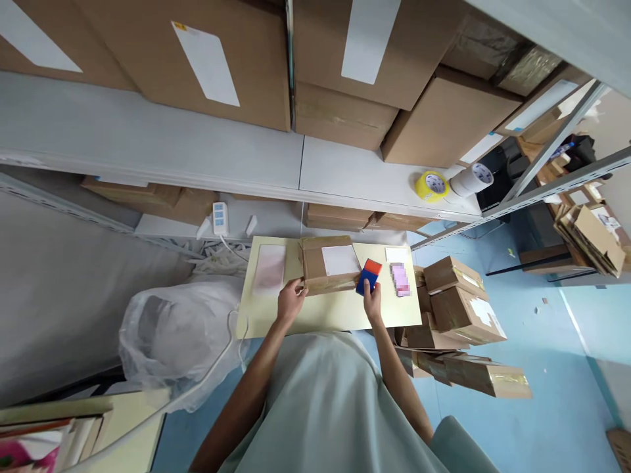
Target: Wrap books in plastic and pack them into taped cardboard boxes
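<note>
A taped cardboard box [315,263] with a white label [341,260] lies on the small pale-yellow table [296,315] in front of me. My left hand [290,299] has its fingers closed on the box's near left corner. In my right hand [372,297] is a small blue-and-orange block-shaped object [369,276], held by its blue part at the box's right end. What kind of object it is I cannot make out. Whether it touches the cardboard is also unclear. A flat, pale pinkish sheet [269,268] lies left of the box.
A blurred pink item [400,280] lies at the table's right. Tape rolls [432,186] stand on the shelf [345,174] above, under large cartons [340,112]. More boxes [463,309] are stacked on the floor at right. A clear plastic bag [177,328] and a power strip [220,219] are at left.
</note>
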`<move>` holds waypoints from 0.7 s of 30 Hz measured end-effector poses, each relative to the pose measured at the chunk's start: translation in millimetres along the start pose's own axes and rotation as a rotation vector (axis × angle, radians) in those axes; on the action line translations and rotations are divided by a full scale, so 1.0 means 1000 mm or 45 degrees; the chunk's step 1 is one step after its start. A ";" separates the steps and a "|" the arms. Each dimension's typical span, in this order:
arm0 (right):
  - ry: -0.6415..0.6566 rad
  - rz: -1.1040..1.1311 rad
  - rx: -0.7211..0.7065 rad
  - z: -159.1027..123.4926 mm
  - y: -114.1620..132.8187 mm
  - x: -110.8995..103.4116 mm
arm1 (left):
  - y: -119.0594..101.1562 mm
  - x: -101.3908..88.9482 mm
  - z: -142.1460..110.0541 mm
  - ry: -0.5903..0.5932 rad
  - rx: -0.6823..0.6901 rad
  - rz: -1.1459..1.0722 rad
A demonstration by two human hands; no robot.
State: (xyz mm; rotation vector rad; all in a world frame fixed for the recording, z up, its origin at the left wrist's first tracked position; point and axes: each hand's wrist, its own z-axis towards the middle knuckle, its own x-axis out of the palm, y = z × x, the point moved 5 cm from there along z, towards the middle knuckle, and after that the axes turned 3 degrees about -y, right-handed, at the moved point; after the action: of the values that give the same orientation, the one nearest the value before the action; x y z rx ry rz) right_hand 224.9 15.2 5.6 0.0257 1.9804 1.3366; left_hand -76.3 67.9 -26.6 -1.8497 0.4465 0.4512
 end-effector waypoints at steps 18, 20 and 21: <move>-0.002 -0.487 -0.683 0.070 0.167 -0.074 | -0.220 -0.007 0.044 -0.197 0.855 0.002; -0.009 -0.569 -0.828 0.095 0.209 -0.078 | -0.268 -0.013 0.044 -0.237 0.970 -0.031; -0.003 -0.625 -0.876 0.107 0.228 -0.079 | -0.288 -0.016 0.043 -0.262 1.021 -0.047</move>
State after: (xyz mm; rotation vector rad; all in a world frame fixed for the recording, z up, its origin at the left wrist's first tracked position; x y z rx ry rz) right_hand 260.4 173.4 213.4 -0.7285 1.3064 1.5838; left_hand 53.5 197.4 200.7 -1.0242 0.3763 0.3591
